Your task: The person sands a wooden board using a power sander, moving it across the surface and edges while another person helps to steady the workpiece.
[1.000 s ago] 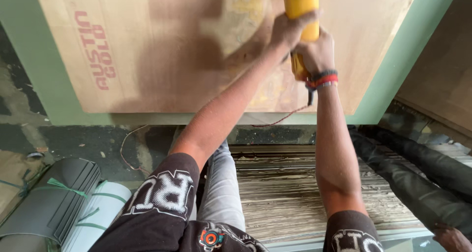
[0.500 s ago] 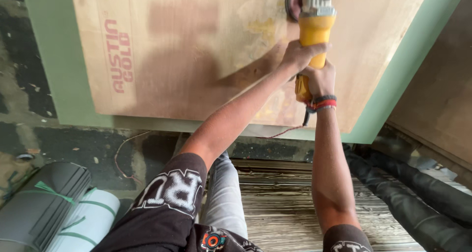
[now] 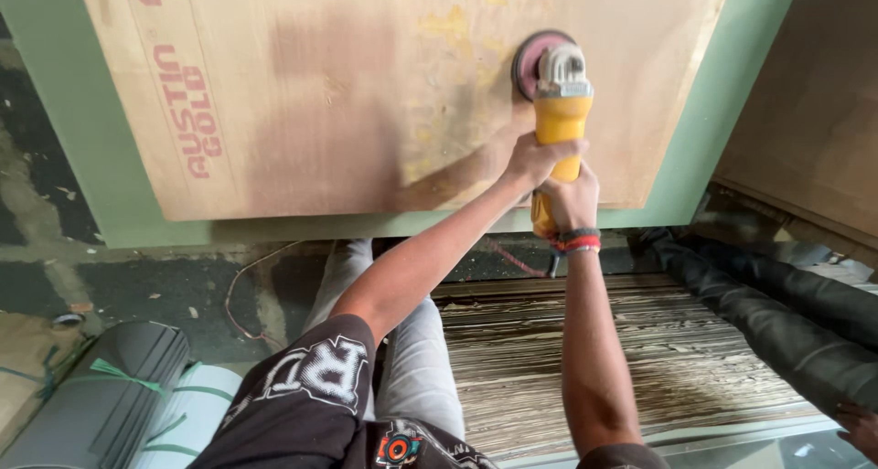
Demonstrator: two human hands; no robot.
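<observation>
- We hold the yellow angle grinder point(image 3: 560, 122) with both hands, so it stays steady on the plywood sheet point(image 3: 366, 94).
- Left hand point(image 3: 538, 158) wraps the fingers closed around the body; right hand point(image 3: 569, 202) grips just behind.
- The red sanding disc point(image 3: 529, 62) lies flat against the sheet, beside yellowish patches point(image 3: 453, 30).

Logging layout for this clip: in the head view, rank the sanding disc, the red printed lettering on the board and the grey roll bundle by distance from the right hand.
From the right hand:
1. Sanding disc, just above the hand, at the tip of the yellow grinder.
2. Red lettering, far left on the plywood board.
3. Grey roll bundle, bottom-left corner on the floor.
</observation>
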